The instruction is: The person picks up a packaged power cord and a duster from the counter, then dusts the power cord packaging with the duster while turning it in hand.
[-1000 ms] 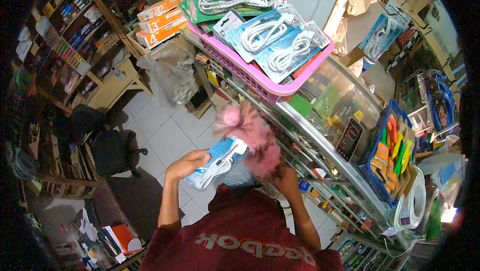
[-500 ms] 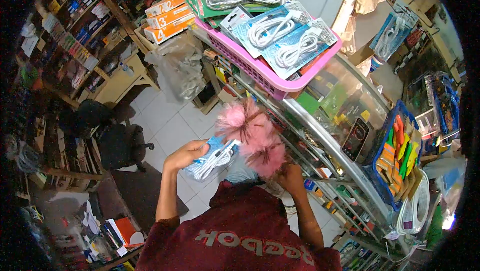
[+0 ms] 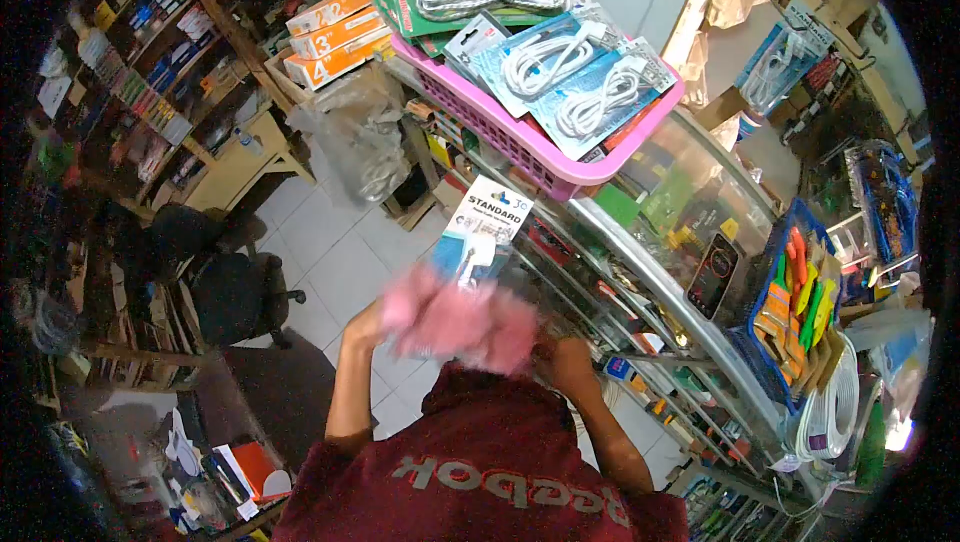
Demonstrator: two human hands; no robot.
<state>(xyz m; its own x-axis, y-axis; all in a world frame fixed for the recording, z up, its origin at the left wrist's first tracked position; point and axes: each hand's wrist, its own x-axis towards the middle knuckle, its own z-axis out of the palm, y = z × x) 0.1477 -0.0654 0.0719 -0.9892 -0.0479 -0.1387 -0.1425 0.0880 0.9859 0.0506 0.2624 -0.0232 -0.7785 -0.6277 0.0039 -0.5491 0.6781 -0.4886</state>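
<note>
My left hand (image 3: 367,328) is closed on a packaged white cable (image 3: 474,247) whose white header card reads STANDARD; its fingers are mostly hidden. A fluffy pink duster (image 3: 462,327), smeared by motion, lies across the lower part of the pack and covers it. Its near end is at my right hand (image 3: 570,364), which is closed around it at the right; the handle itself is hidden. Both hands are in front of my maroon shirt, beside the glass display case (image 3: 640,272).
A pink basket (image 3: 565,180) of packaged cables stands on the display case. A phone (image 3: 714,275) and a blue basket of coloured-handled tools (image 3: 795,317) are at right. Orange boxes (image 3: 335,37) are behind. A black chair (image 3: 240,292) stands on the tiled floor at left.
The cable pack has turned so its header card points up and away. The duster has swept left and down over the pack, and its pink head is now blurred.
</note>
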